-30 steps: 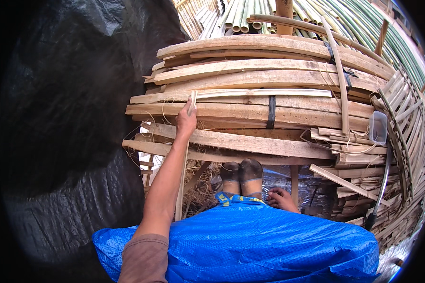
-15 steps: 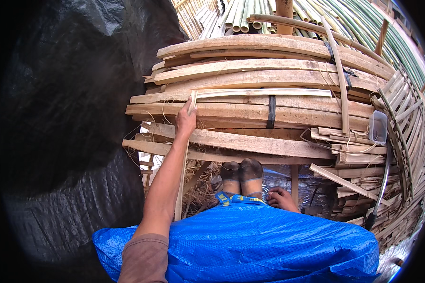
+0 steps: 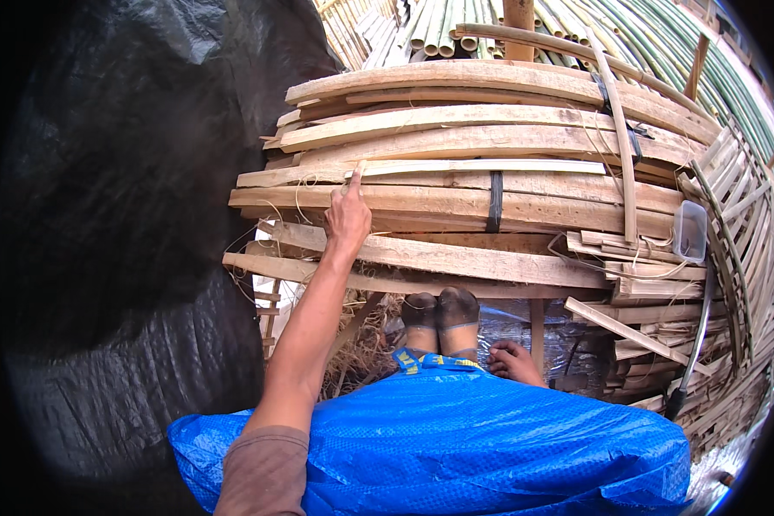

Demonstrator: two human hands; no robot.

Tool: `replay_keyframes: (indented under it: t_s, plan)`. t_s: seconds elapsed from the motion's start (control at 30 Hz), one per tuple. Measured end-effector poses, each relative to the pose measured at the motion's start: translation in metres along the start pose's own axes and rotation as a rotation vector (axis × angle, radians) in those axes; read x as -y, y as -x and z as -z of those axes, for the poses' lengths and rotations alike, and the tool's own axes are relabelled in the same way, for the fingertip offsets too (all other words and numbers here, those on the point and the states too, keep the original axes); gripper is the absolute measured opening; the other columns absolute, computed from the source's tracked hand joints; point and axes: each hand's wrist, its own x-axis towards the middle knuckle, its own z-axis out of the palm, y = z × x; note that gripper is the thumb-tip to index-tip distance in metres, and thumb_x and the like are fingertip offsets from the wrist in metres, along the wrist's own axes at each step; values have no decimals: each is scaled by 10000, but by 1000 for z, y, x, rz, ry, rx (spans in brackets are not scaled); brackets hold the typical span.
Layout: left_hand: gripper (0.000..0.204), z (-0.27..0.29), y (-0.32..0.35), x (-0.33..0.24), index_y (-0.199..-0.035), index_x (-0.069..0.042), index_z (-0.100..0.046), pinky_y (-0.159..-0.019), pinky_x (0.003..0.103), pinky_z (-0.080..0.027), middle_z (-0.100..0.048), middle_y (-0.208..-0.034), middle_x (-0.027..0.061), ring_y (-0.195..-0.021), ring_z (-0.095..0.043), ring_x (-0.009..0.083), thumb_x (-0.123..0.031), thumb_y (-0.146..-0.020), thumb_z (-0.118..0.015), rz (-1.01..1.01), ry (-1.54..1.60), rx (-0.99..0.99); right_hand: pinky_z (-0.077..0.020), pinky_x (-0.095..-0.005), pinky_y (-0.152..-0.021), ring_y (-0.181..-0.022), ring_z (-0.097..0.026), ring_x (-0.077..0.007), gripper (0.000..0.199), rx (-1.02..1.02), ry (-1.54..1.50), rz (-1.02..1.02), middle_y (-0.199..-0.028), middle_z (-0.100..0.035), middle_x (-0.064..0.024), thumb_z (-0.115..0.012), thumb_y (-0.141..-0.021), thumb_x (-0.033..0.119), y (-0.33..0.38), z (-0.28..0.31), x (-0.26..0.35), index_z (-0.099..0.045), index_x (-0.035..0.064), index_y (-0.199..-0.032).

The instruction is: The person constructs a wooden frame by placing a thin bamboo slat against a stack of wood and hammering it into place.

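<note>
My left hand (image 3: 349,217) reaches forward over stacked wooden beams (image 3: 568,206). Its index finger is stretched out and touches the left end of a thin pale wooden strip (image 3: 490,166), which lies crosswise on the beams. No object shows in its grasp. My right hand (image 3: 514,362) rests low beside my knee at the edge of a blue woven plastic sheet (image 3: 456,439) over my lap. Its fingers are loosely bent, with nothing visible in them; part of the hand is hidden by the sheet.
Black plastic sheeting (image 3: 146,258) hangs at the left. To the right are a clear plastic tub (image 3: 690,230), a long curved blade with a dark handle (image 3: 675,402) and piled wood slats (image 3: 654,318). Bamboo poles (image 3: 443,34) lie at the far side. My feet (image 3: 439,318) stand below the beams.
The strip that was in my left hand, running back along my forearm, has left the grasp and seems laid along the pale strip on the beams. My right hand has not moved.
</note>
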Motion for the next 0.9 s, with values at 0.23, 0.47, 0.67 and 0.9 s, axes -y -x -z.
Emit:
replay_keyframes:
  t_s: [0.23,0.47,0.67,0.9]
  plan:
    - [426,-10,0,17,-1431,-108,-496,-602,391,-552,-514,-946,197,-708,-619,287,-134,-1006,-482,-64,-9,-107,-514,-278,-625,-743,-620,-149,277,1,-18,7,-924,-651,-98,-654,-927,185,-2,4,-4,-576,32,-1144]
    - [419,-9,12,9,-1430,-103,-490,-559,393,-562,-520,-973,228,-681,-629,311,-143,-1014,-465,-86,22,-183,-527,-283,-625,-740,-634,-150,284,-8,-18,3,-935,-656,-99,-653,-929,188,-1,4,-5,-567,32,-1150]
    - [421,-15,20,16,-1431,-103,-483,-589,423,-585,-529,-1089,310,-735,-666,388,-176,-1019,-448,-96,7,-130,-527,-281,-623,-733,-634,-149,290,0,-25,7,-935,-656,-100,-651,-934,191,-4,7,-8,-560,34,-1160]
    - [417,-13,16,13,-1429,-107,-485,-628,447,-586,-534,-1068,305,-779,-666,406,-181,-1022,-437,-61,46,-75,-530,-282,-615,-726,-640,-156,294,-3,-18,-2,-935,-657,-109,-643,-941,193,-4,7,-6,-554,29,-1168]
